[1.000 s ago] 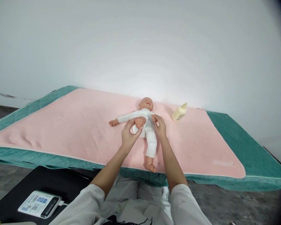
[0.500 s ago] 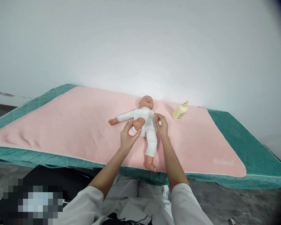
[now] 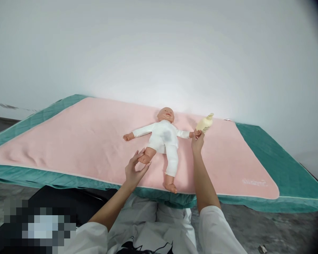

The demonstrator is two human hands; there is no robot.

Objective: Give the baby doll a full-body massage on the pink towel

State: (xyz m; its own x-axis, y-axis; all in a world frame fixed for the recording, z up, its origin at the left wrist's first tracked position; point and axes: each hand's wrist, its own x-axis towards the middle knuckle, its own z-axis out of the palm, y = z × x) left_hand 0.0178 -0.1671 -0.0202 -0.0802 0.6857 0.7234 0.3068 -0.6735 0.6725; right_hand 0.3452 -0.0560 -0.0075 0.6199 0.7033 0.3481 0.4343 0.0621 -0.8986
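Note:
A baby doll (image 3: 161,135) with a white cloth body lies on its back on a pink mat (image 3: 100,141), head toward the wall. My left hand (image 3: 134,168) has its thumb and fingers around the doll's bent leg at the bare foot, on the left. My right hand (image 3: 198,141) pinches the doll's small hand, its arm stretched out to the right. The doll's other arm lies out to the left, and its other leg points toward me. Just behind my right hand stands a pale yellow pump bottle (image 3: 205,123), its lower part hidden.
Under the pink mat is a green padded bed (image 3: 270,158) against a white wall (image 3: 159,53). Its near edge runs just in front of my body. A black seat-like surface (image 3: 60,197) is below at the left, partly blurred out.
My left hand has drawn the doll's foot from its belly down to the left. My right hand has pulled the doll's arm outward to the right, uncovering a grey patch on the chest.

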